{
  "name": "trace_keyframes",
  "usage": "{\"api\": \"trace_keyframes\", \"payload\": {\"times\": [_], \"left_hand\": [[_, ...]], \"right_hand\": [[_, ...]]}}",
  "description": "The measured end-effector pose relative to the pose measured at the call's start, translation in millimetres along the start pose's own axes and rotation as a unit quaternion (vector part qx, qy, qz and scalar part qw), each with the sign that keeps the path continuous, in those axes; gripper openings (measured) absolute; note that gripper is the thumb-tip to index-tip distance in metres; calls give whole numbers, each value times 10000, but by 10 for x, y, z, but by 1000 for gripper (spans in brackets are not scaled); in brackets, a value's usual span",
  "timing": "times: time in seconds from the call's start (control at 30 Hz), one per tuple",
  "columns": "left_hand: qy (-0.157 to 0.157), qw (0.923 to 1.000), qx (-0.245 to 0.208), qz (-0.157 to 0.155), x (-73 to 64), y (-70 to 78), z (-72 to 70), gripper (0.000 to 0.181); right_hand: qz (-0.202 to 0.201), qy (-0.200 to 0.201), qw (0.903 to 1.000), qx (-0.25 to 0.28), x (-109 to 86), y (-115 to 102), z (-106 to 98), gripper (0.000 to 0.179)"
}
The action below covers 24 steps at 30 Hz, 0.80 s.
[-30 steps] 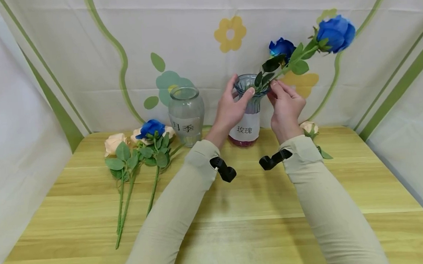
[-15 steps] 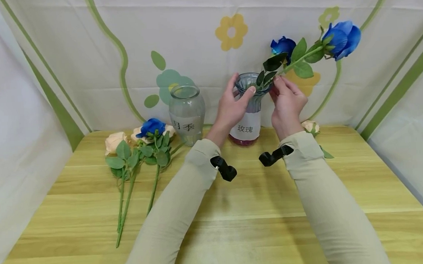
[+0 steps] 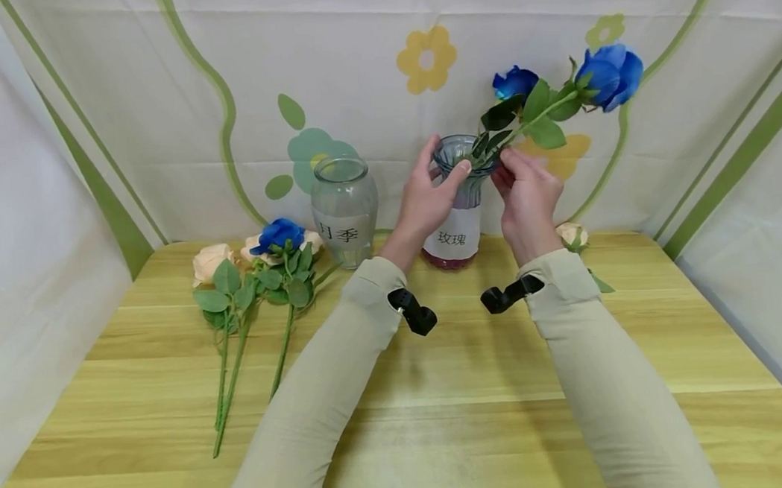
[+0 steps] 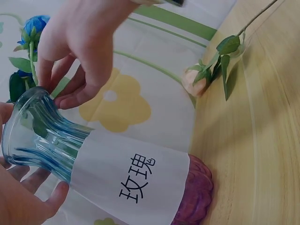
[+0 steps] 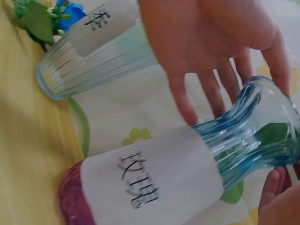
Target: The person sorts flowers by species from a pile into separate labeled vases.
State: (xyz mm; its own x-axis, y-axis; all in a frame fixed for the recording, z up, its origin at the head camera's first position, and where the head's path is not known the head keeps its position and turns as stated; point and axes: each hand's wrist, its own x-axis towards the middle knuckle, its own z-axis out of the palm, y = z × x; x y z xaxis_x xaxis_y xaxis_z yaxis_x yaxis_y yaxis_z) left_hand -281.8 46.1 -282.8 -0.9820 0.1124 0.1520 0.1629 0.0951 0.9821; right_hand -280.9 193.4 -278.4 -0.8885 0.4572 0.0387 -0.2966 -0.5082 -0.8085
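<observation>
A bluish fluted glass vase (image 3: pixel 454 234) with a white label and a purple base stands at the back of the table. My left hand (image 3: pixel 426 201) grips it near the flared rim, thumb in front and fingers behind, as the right wrist view shows of the left hand (image 5: pixel 211 42). At the rim's right side, my right hand (image 3: pixel 531 196) pinches the stem of a large blue rose (image 3: pixel 612 77); the exact contact is partly hidden. This rose leans to the right, its lower stem inside the vase. Behind it, a second blue rose (image 3: pixel 514 82) leans out of the same vase.
Left of the vase stands a clear glass vase (image 3: pixel 344 202) with another label. On the table's left lie several peach roses (image 3: pixel 212 264) and one blue rose (image 3: pixel 281 236). A peach rose (image 4: pixel 193 80) lies to the right, partly hidden by my right sleeve. A patterned cloth hangs behind.
The large blue rose first swung right and downward, then came back left, nearer the vase. My right hand shifted slightly with it. My left hand keeps its grip on the vase.
</observation>
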Motion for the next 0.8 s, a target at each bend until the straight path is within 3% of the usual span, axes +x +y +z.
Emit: {"api": "trace_keyframes", "payload": {"times": [0.2,0.37,0.47,0.63,0.8], "left_hand": [[-20,10000,55,-30,-16,7,26,76],[-16,10000,69,-52,-14,9,48,75],[4,9999,82,-65,-13,5,33,75],[51,9999,144,-67,-23,2,-6,75],[47,9999,103,-14,-29,5,11,75]], "right_hand": [[143,-255,9988,388,-98,27,-194,11],[384,-495,9978,217,-195,19,-322,39],[423,-581,9973,-147,-252,60,-386,54],[236,-664,9936,-888,-314,175,-504,47],[48,-1019,9751,-1967,-355,262,-632,54]]}}
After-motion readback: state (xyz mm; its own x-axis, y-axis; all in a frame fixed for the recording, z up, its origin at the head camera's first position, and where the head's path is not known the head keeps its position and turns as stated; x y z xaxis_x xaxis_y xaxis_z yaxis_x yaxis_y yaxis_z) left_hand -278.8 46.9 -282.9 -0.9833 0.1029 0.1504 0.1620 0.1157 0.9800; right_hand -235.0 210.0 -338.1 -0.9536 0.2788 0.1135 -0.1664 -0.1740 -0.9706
